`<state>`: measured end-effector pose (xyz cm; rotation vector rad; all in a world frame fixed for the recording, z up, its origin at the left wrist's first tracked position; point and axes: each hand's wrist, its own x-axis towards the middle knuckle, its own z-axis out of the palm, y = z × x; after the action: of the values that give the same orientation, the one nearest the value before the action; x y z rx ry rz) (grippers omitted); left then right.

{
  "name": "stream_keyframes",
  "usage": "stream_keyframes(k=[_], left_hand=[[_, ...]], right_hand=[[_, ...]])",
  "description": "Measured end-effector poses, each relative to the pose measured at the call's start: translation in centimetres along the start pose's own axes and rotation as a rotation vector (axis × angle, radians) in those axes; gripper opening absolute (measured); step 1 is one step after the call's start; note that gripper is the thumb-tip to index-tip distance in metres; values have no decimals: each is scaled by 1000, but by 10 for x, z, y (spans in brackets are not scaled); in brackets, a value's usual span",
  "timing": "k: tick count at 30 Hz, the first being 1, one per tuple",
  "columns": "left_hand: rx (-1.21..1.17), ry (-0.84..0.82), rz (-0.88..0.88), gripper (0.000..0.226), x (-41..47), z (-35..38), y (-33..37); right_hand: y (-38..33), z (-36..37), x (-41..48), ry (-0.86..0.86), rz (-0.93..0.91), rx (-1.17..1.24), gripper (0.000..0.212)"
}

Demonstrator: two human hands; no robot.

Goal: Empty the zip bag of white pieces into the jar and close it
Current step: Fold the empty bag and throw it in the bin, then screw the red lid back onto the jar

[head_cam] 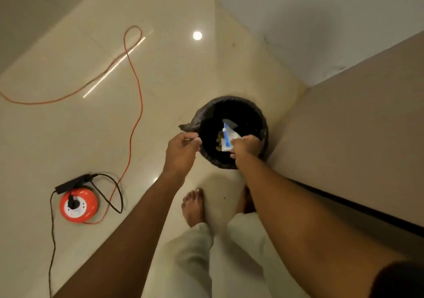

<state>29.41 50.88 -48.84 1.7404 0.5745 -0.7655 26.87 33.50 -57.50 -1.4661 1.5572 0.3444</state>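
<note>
- We see the crumpled clear plastic zip bag with a blue strip (pixel 229 137) held over the mouth of a round black bin (pixel 258 114), its loose end pointing into the opening.
- The right hand (pixel 246 145) has its fingers clamped around the bag's lower end, just above the bin's near rim.
- Inside the bin, beside the bag, we make out a few yellowish scraps (pixel 219 143); what they are we cannot tell.
- The left hand (pixel 181 151) pinches, thumb against fingertips, the edge of the black plastic liner (pixel 187 127) at the bin's left rim.
- Below the arms are a bare foot (pixel 193 206) and pale trousers (pixel 195 263) on the glossy cream tiled floor (pixel 68 137).
- A beige cabinet side (pixel 355 125) stands just right of the bin.
- Well to the left lies a round orange cable reel (pixel 79 206) with a thin orange cable (pixel 137 86) looping away.
</note>
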Motion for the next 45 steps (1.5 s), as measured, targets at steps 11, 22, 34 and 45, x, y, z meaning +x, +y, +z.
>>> stream_keyframes(k=[11, 22, 34, 45], left_hand=[[65, -33, 87, 14, 2, 12, -33], [165, -106, 278, 13, -257, -26, 148], [270, -303, 739, 11, -383, 14, 230], [382, -715, 934, 14, -453, 185, 236]], right_hand=[[29, 5, 33, -82, -147, -89, 30], [-59, -201, -265, -168, -375, 211, 30], [-72, -371, -403, 25, -829, 325, 15], [18, -577, -371, 491, -829, 433, 12]])
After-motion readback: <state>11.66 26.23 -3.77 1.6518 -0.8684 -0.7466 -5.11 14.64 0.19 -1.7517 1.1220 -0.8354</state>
